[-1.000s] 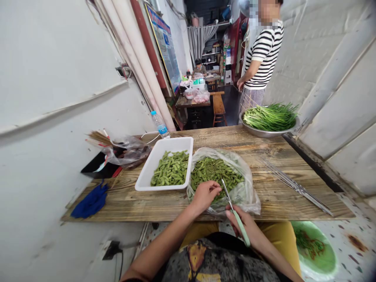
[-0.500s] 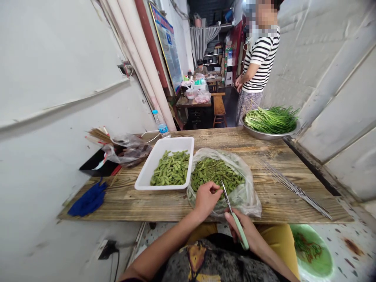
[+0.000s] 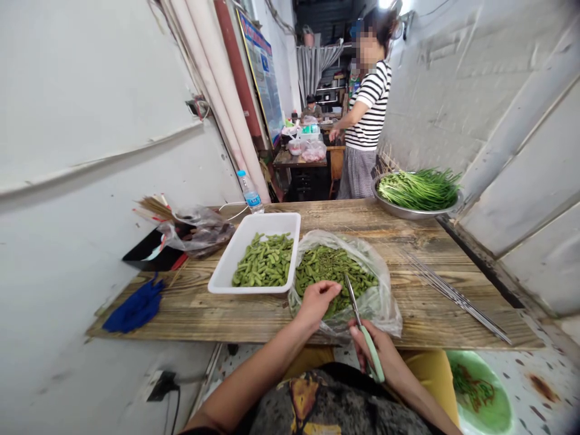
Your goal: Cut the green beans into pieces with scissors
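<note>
My left hand (image 3: 318, 302) reaches into a clear plastic bag (image 3: 383, 302) full of green soybean pods (image 3: 333, 269), its fingers curled on the pods; whether it holds one I cannot make out. My right hand (image 3: 378, 350) is closed on the pale green handle of a pair of scissors (image 3: 362, 329), whose blades point up over the bag. A white tray (image 3: 226, 272) left of the bag holds more pods (image 3: 265, 266). All of it rests on a wooden plank table (image 3: 430, 308).
A metal bowl of green chives (image 3: 419, 190) sits at the far right. Metal skewers (image 3: 453, 293) lie on the right. A blue cloth (image 3: 133, 308), bagged sticks (image 3: 190, 229) and a water bottle (image 3: 249, 193) stand left. A person in a striped shirt (image 3: 367, 115) stands beyond. A green basin (image 3: 483, 393) is on the floor.
The person in the striped shirt has stepped left and away from the table toward the back. My hands and the scissors have barely moved.
</note>
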Demonstrator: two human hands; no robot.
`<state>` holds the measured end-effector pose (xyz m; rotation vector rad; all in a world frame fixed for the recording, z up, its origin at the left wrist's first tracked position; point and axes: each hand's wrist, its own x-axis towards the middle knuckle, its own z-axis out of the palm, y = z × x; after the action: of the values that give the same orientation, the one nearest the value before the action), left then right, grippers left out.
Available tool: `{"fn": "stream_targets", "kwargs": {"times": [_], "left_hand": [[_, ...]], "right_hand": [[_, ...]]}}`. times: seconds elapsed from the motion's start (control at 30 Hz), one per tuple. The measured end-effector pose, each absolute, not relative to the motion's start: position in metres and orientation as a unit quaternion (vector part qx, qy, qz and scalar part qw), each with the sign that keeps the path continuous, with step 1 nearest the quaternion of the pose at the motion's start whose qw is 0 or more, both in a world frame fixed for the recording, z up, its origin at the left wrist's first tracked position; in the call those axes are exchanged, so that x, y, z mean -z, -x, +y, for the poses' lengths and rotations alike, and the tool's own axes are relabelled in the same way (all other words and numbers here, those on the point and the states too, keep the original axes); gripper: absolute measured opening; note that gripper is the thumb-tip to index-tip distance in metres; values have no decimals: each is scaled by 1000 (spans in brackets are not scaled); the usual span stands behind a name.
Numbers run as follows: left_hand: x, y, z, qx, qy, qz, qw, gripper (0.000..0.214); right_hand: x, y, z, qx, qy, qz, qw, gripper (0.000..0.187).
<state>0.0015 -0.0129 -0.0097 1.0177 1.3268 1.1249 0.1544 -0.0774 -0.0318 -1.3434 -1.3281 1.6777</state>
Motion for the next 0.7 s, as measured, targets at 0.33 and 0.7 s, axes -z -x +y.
{"fn": "stream_targets", "kwargs": {"times": [0.33,0.7], "left_hand": [[-2,-5,-15,-502,-251,461,687,37],[3,-16,-28,-521,-265,457,670,37]], "right_hand": [[26,-150,-77,-622,519,-496,312,61],[27,-148,-78,-651,502,-472,320,50]]}}
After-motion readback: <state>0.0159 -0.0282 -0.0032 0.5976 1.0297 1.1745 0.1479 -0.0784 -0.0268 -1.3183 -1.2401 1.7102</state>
